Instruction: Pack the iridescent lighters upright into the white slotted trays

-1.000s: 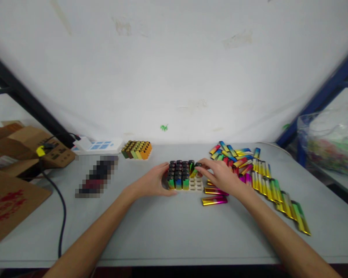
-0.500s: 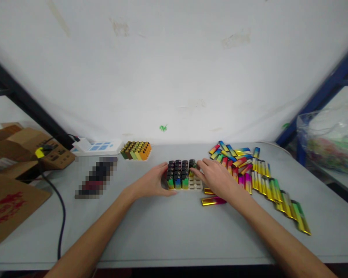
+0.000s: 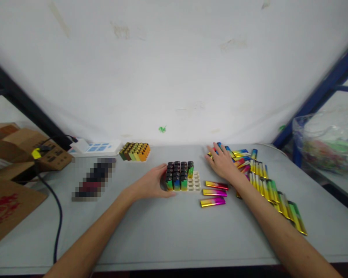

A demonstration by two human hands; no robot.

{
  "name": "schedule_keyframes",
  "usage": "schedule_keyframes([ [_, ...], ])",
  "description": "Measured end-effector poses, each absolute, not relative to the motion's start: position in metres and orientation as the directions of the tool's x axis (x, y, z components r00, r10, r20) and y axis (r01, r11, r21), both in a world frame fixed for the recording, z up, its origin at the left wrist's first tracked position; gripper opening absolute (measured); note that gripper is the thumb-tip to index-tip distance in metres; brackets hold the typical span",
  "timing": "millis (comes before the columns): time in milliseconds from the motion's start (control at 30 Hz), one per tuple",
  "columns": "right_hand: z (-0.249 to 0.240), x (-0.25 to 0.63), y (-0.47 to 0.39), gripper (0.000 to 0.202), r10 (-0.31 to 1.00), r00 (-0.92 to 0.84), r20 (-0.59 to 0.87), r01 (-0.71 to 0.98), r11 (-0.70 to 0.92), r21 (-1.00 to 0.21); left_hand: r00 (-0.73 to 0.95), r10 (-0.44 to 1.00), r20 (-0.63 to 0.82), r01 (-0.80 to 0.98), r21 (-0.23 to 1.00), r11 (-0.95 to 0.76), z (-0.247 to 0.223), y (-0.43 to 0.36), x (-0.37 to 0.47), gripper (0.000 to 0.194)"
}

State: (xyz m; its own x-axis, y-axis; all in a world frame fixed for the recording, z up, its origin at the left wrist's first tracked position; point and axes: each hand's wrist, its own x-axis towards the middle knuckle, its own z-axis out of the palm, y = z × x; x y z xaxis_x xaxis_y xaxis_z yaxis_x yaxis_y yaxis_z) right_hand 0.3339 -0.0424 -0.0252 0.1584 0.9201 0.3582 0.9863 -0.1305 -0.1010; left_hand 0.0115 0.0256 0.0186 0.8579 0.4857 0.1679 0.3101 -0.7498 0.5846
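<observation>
A white slotted tray (image 3: 197, 181) stands mid-table. Upright black-topped lighters (image 3: 176, 175) with green, blue and yellow bodies fill its left part, and bare slots show at its right. My left hand (image 3: 153, 181) curves around the tray's left side, thumb along the front and fingers behind, gripping it. Over the pile of shiny coloured lighters (image 3: 243, 160) at the right, my right hand (image 3: 221, 162) lies with fingers spread, touching those at the pile's left. Between tray and pile lie three loose lighters (image 3: 215, 192), gold with red or magenta ends.
Another tray of yellow, orange and dark lighters (image 3: 135, 151) stands at the back left, beside a white power strip (image 3: 104, 147). Cardboard boxes (image 3: 14, 193) and a black cable (image 3: 59, 216) are at the left. A blurred dark object (image 3: 95, 179) lies nearby. Plastic bag (image 3: 330, 143) at far right.
My right hand has moved from the tray to the back of the lighter pile and its fingers have spread. A lighter stands uncovered in the tray's fourth column. My left hand has stayed at the tray.
</observation>
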Motion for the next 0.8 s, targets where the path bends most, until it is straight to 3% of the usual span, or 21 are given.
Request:
schedule_keyframes([
  [167,-0.026,0.333,-0.049,0.046,0.971,0.091,0.22,0.994,-0.076,-0.073,0.856,0.488,0.173,0.312,0.581,-0.752,0.018,0.025,0.012,0.065],
  [367,-0.02,0.333,-0.065,0.036,0.961,-0.123,0.248,0.972,0.167,-0.166,0.857,0.485,0.175,0.297,0.6,-0.743,0.017,0.026,0.011,0.065],
  [433,-0.016,0.334,-0.061,0.04,0.95,-0.068,0.305,0.977,0.125,-0.172,0.858,0.484,0.175,0.3,0.595,-0.746,0.017,0.026,0.011,0.066],
  [533,-0.011,0.342,-0.048,0.047,0.91,0.137,0.391,0.988,-0.096,-0.123,0.856,0.486,0.175,0.312,0.575,-0.756,0.017,0.027,0.011,0.063],
  [633,-0.013,0.355,-0.038,0.051,0.887,0.305,0.347,0.952,-0.292,-0.088,0.852,0.492,0.18,0.318,0.567,-0.759,0.015,0.027,0.01,0.06],
  [700,-0.017,0.363,-0.038,0.051,0.906,0.334,0.26,0.942,-0.325,-0.079,0.849,0.496,0.183,0.32,0.568,-0.758,0.013,0.027,0.01,0.06],
  [800,-0.02,0.372,-0.047,0.045,0.954,0.246,0.173,0.969,-0.235,-0.08,0.85,0.495,0.182,0.32,0.569,-0.758,0.012,0.028,0.01,0.06],
])
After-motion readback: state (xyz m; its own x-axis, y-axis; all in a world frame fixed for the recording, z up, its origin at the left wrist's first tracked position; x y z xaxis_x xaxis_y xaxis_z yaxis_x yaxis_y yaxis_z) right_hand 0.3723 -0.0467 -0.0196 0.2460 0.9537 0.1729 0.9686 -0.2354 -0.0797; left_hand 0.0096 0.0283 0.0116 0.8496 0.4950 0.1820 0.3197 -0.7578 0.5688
